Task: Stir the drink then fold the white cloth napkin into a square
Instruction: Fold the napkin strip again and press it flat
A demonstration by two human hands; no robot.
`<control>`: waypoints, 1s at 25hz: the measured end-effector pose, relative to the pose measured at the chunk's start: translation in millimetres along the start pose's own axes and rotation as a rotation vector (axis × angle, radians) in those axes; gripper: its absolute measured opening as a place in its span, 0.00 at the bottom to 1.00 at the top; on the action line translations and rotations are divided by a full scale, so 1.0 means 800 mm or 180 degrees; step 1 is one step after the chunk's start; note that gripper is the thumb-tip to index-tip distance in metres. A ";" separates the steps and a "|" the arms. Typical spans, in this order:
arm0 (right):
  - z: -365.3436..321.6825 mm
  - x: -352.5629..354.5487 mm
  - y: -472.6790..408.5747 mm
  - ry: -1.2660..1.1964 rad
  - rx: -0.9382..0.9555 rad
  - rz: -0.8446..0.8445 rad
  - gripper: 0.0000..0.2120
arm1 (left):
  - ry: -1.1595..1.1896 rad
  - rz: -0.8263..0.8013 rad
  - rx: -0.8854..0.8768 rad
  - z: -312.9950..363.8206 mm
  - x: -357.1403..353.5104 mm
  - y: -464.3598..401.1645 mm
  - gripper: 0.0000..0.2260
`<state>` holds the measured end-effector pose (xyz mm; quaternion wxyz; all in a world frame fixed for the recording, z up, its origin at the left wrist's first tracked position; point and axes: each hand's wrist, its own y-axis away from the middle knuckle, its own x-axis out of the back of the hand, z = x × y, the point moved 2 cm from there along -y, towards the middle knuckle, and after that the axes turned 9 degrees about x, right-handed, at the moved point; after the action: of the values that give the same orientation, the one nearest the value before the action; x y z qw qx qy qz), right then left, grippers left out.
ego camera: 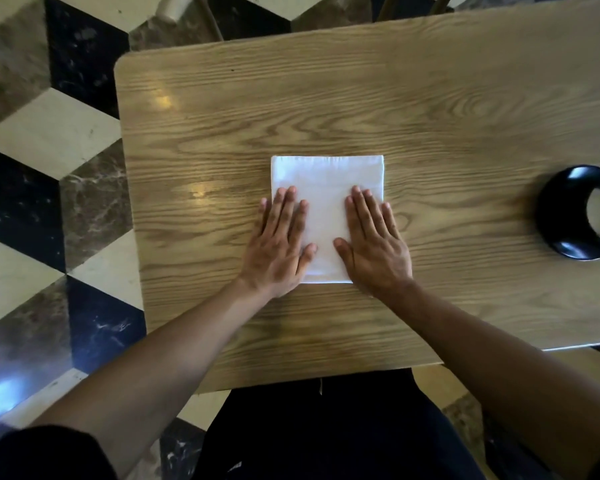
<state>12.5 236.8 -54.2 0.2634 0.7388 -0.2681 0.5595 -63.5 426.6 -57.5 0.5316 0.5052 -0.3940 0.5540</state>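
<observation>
The white cloth napkin (326,188) lies folded into a near-square shape in the middle of the wooden table (326,98). My left hand (281,244) rests flat on its left near part, fingers straight and slightly apart. My right hand (374,244) lies flat on its right near part in the same way. Both palms press down and hold nothing. A black cup (568,216) with a pale drink inside stands at the table's right edge, partly cut off by the frame. No spoon or stirrer shows.
The table's left edge (125,188) drops to a tiled floor (49,150) of black, cream and brown marble. Chair legs (208,19) stand beyond the far edge. My dark-clothed lap (319,431) sits under the near edge.
</observation>
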 end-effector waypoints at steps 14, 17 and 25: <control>0.012 -0.003 0.044 -0.0047 -0.0212 -0.0206 0.36 | -0.0042 -0.0201 0.0130 -0.008 -0.007 0.037 0.36; 0.025 0.017 0.037 -0.0068 -0.0633 -0.0192 0.37 | -0.0002 -0.0125 0.0193 -0.006 0.003 0.040 0.35; -0.010 0.006 -0.078 -0.0121 -0.0059 0.0120 0.31 | 0.0058 0.0228 0.0019 0.003 0.014 -0.080 0.30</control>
<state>51.3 286.7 -53.1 0.2545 0.7416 -0.2921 0.5476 0.8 434.5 -52.5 0.5135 0.4874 -0.4054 0.5783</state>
